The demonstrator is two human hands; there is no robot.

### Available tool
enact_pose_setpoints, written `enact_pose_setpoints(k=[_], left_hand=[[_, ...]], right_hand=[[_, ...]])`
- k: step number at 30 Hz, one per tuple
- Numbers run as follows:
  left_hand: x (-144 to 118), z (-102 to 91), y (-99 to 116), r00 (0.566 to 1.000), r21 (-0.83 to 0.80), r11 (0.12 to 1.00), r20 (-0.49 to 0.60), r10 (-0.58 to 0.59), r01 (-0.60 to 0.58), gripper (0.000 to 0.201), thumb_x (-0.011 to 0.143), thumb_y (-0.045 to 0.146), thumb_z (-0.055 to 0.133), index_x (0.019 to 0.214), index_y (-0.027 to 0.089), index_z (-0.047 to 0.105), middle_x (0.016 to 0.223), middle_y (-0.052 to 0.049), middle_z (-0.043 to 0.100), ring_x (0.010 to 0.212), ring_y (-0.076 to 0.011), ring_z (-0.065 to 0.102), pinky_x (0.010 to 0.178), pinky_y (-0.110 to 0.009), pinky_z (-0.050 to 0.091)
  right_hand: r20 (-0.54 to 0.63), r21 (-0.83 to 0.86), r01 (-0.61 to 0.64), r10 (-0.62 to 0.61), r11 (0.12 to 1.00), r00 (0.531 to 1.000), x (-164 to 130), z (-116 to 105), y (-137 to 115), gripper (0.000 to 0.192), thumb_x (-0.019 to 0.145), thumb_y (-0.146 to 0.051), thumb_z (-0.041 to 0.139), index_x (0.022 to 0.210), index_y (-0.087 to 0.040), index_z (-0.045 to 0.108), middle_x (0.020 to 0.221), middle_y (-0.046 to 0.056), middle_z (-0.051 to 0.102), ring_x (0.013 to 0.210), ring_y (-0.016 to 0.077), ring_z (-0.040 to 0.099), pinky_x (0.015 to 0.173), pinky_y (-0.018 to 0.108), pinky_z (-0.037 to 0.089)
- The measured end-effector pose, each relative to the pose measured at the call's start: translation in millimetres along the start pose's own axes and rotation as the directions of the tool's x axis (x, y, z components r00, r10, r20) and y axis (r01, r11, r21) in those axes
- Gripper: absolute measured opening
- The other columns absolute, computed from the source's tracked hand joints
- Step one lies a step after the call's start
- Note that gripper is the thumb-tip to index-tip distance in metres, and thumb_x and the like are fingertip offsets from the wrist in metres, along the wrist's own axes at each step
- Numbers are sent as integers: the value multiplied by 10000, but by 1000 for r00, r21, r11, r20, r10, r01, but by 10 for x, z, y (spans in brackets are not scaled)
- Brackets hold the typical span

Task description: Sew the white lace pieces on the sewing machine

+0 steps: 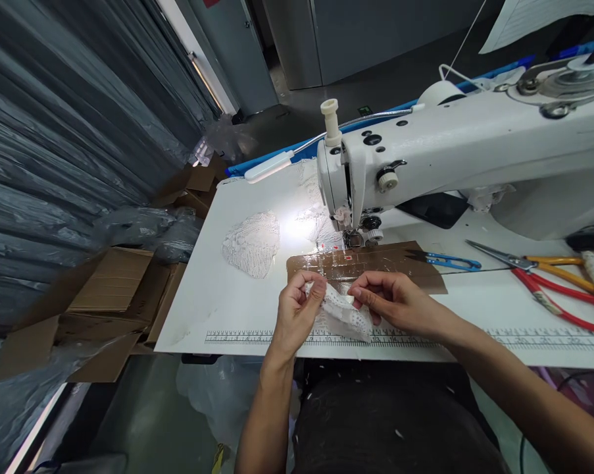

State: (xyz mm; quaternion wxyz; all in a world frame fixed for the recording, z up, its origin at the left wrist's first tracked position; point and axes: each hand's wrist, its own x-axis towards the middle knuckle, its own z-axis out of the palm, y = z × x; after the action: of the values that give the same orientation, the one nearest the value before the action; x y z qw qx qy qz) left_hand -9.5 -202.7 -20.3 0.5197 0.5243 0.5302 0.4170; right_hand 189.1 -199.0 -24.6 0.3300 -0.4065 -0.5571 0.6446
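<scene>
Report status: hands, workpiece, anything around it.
Left hand and right hand both pinch white lace piece over table edge. Sewing machine just behind; blue snips, scissors to the right. More lace lies left.

A white desk (218, 289) fills the scene under a small gooseneck lamp (270, 166). Left of the desk, open cardboard boxes (104, 296) sit against grey plastic-sheeted stacks (54, 131). Beyond the desk, a dark concrete floor (375, 79) runs to grey cabinets (356, 33).
</scene>
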Motion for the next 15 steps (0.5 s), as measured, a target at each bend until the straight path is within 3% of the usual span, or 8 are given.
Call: enact_pose_setpoints(k=[3,7,10,15], left_hand=[[-11,2,13,1000,-4,1000,19,6,-6,347,772,436,744,925,155,610,705,9,591,536,-66,467,495,-166,359],[-9,12,20,1000,-6,1000,13,12,-12,322,750,400,763,908,157,622,783,-16,631,633,-91,529,552,-171,390],[-7,10,19,1000,1,1000,7,8,-8,326,761,412,751,927,161,626,790,-21,641,640,-96,537,551,-175,390],[-30,-7,1,997,63,998,78,17,-22,374,743,396,774,997,162,631,837,-30,657,684,-116,572,601,-201,437]], right_hand=[[-17,-10,-15,15,1000,1000,-5,-8,-10,401,863,-559,560,890,-163,616,788,31,631,527,79,509,461,217,383],[49,-42,-44,47,998,998,-15,8,-17,354,864,-517,578,948,-177,632,644,-31,528,529,84,449,467,213,340],[98,-72,-35,42,997,994,-18,33,2,295,849,-464,615,847,-170,625,579,-53,462,508,76,373,455,209,290],[31,-170,18,-13,985,999,-25,51,16,241,872,-404,588,811,-173,616,561,-54,459,493,74,363,446,210,269]])
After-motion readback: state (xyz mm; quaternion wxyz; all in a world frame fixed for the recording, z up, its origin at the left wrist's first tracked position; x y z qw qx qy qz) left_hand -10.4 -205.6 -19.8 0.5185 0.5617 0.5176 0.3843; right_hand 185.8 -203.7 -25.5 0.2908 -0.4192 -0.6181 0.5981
